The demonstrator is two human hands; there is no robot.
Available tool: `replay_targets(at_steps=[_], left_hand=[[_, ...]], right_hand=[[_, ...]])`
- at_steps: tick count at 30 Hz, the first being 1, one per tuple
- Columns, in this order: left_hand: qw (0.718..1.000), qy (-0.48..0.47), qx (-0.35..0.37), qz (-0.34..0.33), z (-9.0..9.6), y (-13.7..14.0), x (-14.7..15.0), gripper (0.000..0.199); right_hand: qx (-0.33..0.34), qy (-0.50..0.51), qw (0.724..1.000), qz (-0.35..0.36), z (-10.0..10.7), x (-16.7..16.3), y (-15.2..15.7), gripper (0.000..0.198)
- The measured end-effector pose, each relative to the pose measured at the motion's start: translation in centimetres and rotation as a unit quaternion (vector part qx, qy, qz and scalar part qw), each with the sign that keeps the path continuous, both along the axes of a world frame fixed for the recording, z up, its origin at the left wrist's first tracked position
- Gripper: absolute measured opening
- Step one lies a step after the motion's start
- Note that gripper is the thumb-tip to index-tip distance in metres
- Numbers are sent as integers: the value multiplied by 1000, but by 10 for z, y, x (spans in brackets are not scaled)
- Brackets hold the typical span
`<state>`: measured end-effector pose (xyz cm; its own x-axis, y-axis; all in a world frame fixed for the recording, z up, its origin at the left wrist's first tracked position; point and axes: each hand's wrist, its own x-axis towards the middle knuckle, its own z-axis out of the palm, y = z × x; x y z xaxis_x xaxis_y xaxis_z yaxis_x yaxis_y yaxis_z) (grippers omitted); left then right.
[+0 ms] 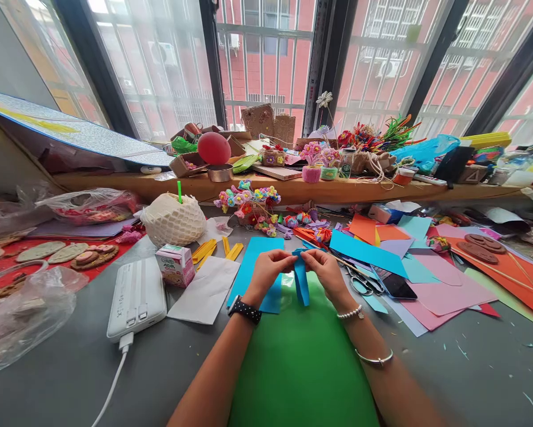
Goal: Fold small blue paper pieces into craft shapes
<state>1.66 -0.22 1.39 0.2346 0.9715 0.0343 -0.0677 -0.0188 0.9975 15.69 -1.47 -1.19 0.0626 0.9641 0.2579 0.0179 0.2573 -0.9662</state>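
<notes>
A pinching grip is kept by both hands on a folded blue paper strip [300,283]: its top is nipped by the left hand [270,270] from one side and by the right hand [325,268] from the other, and the strip is held hanging above the grey tabletop [448,367]. Beneath it a large green sheet [299,362] is spread, with a blue sheet [254,267] lying partly under the left hand. A white power bank [136,296] is seen well to the left, scissors [359,283] just right of the right hand, and a small carton [176,265] near the power bank.
</notes>
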Motion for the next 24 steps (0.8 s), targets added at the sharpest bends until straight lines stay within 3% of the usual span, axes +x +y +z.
replay_targets(at_steps=[8,14,20,24], left_hand=[[1000,4,11,14,-1,-1,1,18],[996,8,59,60,-6,4,-1,21],[998,40,42,19,-2,6,-6,20],[997,30,52,45,-1,6,-7,20]], right_hand=[[2,-21,1000,-7,2,0,-2,23],[-48,-3,999,17,5,-3,-3,25],[-41,-75,996,-17,5,-3,-3,24],[-54,-65,996,-2,5,-2,-3,25]])
